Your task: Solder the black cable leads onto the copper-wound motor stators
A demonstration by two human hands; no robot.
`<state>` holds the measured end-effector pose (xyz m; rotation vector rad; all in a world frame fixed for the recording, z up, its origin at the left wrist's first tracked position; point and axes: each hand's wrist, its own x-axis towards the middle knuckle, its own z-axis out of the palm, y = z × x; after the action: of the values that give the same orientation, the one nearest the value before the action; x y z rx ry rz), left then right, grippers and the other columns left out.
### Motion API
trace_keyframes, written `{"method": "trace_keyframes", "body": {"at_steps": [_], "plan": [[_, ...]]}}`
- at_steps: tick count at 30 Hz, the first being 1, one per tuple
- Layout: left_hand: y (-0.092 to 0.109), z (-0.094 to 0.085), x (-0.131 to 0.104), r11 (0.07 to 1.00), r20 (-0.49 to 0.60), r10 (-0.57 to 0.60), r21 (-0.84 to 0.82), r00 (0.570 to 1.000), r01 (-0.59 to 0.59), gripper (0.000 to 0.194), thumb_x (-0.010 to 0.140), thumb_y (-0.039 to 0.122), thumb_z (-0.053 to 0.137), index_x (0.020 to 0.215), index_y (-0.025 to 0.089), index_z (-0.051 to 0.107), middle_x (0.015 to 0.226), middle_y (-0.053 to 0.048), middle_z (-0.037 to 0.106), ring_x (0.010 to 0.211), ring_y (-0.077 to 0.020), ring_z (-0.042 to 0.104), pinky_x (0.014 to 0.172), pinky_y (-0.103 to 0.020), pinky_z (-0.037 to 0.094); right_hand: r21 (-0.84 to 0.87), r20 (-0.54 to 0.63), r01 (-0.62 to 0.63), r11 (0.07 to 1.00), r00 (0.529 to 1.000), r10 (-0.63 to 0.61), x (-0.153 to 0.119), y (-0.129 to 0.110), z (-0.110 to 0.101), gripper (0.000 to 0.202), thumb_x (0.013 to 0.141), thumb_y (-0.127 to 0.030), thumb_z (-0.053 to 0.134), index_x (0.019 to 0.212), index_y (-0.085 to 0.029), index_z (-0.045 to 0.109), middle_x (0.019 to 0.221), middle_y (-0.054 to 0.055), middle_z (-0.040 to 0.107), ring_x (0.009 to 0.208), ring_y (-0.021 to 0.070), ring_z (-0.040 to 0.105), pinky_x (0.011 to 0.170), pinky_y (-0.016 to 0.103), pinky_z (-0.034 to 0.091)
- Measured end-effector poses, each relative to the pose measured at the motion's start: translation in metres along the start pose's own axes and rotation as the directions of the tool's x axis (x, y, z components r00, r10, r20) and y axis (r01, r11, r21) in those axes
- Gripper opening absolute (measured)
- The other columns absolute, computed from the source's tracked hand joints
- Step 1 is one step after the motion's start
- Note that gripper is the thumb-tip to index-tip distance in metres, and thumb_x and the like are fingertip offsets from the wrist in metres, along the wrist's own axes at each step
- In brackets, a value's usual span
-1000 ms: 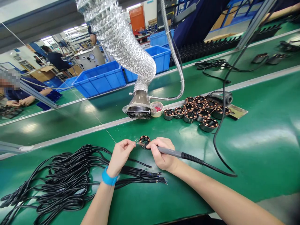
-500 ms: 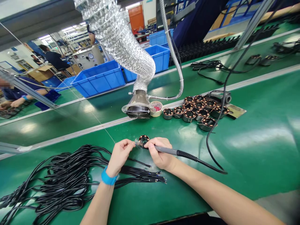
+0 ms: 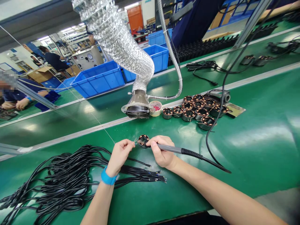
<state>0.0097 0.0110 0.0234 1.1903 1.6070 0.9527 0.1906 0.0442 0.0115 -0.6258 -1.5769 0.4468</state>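
My right hand [image 3: 162, 151] is closed around the grey handle of a soldering iron [image 3: 173, 149], whose tip points left over a copper-wound motor stator [image 3: 143, 141]. That stator stands on the green bench just past my fingers. At its left side my left hand [image 3: 122, 154], with a blue band on the wrist, pinches thin wire ends [image 3: 135, 141]. Whether the iron's tip touches the wires is too small to tell. Below and left of my left hand lies a bundle of black cables [image 3: 70, 178], their stripped ends fanned out to the right.
Several wound stators [image 3: 188, 115] stand grouped at the back right, beside a small round tub [image 3: 156, 108]. A fume extractor hood [image 3: 138, 106] hangs above the bench. Blue bins [image 3: 98, 79] line the far side. A co-worker's hands [image 3: 22, 103] show at far left.
My right hand has drawn slightly right with the soldering iron, uncovering more of the stator. My left hand stays in place, still pinching the wires.
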Motion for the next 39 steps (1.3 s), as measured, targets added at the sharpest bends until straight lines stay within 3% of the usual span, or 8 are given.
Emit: {"method": "trace_keyframes", "body": {"at_steps": [11, 18, 21, 23, 26, 29, 33, 39], "plan": [[-0.004, -0.001, 0.000, 1.000, 0.006, -0.003, 0.022, 1.000, 0.003, 0.040, 0.078, 0.053, 0.066, 0.073, 0.014, 0.065, 0.059, 0.004, 0.044, 0.051, -0.0084, 0.030, 0.047, -0.022, 0.021, -0.025, -0.009, 0.046, 0.999, 0.999, -0.047, 0.004, -0.003, -0.003, 0.023, 0.089, -0.018, 0.048, 0.073, -0.021, 0.064, 0.063, -0.001, 0.070, 0.053, 0.0126, 0.065, 0.057, 0.026, 0.050], [-0.023, -0.006, 0.004, 0.997, 0.027, -0.076, -0.011, 0.997, 0.076, 0.051, 0.068, 0.062, 0.074, 0.088, 0.015, 0.066, 0.062, 0.005, 0.042, 0.050, -0.0085, 0.028, 0.046, -0.021, 0.018, -0.209, -0.013, 0.114, 0.971, 0.993, -0.119, 0.009, -0.001, -0.008, 0.028, 0.092, -0.027, 0.039, 0.073, -0.022, 0.060, 0.059, -0.002, 0.070, 0.046, 0.0109, 0.060, 0.053, 0.027, 0.048], [-0.025, -0.005, 0.006, 0.996, 0.027, -0.082, -0.034, 0.996, 0.083, 0.052, 0.067, 0.062, 0.074, 0.087, 0.015, 0.066, 0.062, 0.006, 0.041, 0.050, -0.0081, 0.028, 0.046, -0.020, 0.018, -0.247, -0.011, 0.228, 0.942, 0.971, -0.238, 0.014, -0.003, -0.022, 0.020, 0.090, -0.025, 0.042, 0.080, -0.022, 0.059, 0.059, -0.003, 0.068, 0.042, 0.0095, 0.055, 0.049, 0.026, 0.045], [-0.022, -0.003, 0.005, 0.997, 0.028, -0.066, -0.039, 0.997, 0.067, 0.051, 0.068, 0.062, 0.074, 0.085, 0.015, 0.066, 0.063, 0.006, 0.042, 0.050, -0.0075, 0.028, 0.046, -0.020, 0.018, -0.270, -0.007, 0.351, 0.897, 0.931, -0.366, 0.015, -0.007, -0.035, 0.013, 0.089, -0.021, 0.046, 0.086, -0.021, 0.059, 0.057, -0.004, 0.063, 0.040, 0.0092, 0.050, 0.046, 0.026, 0.041], [-0.015, 0.000, 0.003, 0.998, 0.035, -0.029, -0.054, 0.999, 0.031, 0.049, 0.070, 0.061, 0.072, 0.079, 0.014, 0.066, 0.061, 0.005, 0.042, 0.048, -0.0063, 0.028, 0.045, -0.020, 0.017, -0.369, 0.124, 0.430, 0.824, 0.901, -0.415, 0.012, -0.005, -0.055, 0.016, 0.090, -0.018, 0.050, 0.100, -0.020, 0.061, 0.060, -0.003, 0.058, 0.046, 0.0116, 0.048, 0.048, 0.028, 0.038], [-0.008, 0.001, 0.004, 0.996, 0.031, -0.013, -0.091, 0.999, 0.015, 0.047, 0.071, 0.059, 0.073, 0.075, 0.013, 0.066, 0.058, 0.006, 0.040, 0.046, -0.0049, 0.026, 0.044, -0.019, 0.015, -0.407, 0.344, 0.472, 0.782, 0.872, -0.348, 0.010, 0.007, -0.062, 0.024, 0.093, -0.017, 0.052, 0.114, -0.020, 0.063, 0.072, 0.001, 0.059, 0.059, 0.0132, 0.053, 0.056, 0.027, 0.042], [-0.003, -0.001, 0.004, 0.988, 0.055, -0.020, -0.151, 0.998, 0.028, 0.044, 0.070, 0.055, 0.075, 0.073, 0.012, 0.063, 0.056, 0.007, 0.036, 0.046, -0.0035, 0.022, 0.044, -0.019, 0.013, -0.335, 0.570, 0.415, 0.846, 0.804, -0.169, 0.010, 0.020, -0.047, 0.030, 0.097, -0.018, 0.050, 0.125, -0.025, 0.060, 0.103, 0.008, 0.063, 0.086, 0.0177, 0.059, 0.077, 0.032, 0.051], [-0.004, -0.013, 0.006, 0.978, 0.145, -0.011, -0.205, 0.989, 0.041, 0.037, 0.071, 0.045, 0.078, 0.078, 0.013, 0.062, 0.056, 0.008, 0.037, 0.047, -0.0045, 0.027, 0.045, -0.019, 0.019, -0.166, 0.656, 0.252, 0.953, 0.750, -0.084, 0.013, 0.032, -0.016, 0.042, 0.092, -0.017, 0.059, 0.134, -0.021, 0.051, 0.112, 0.010, 0.061, 0.096, 0.0192, 0.060, 0.084, 0.033, 0.052]]}}
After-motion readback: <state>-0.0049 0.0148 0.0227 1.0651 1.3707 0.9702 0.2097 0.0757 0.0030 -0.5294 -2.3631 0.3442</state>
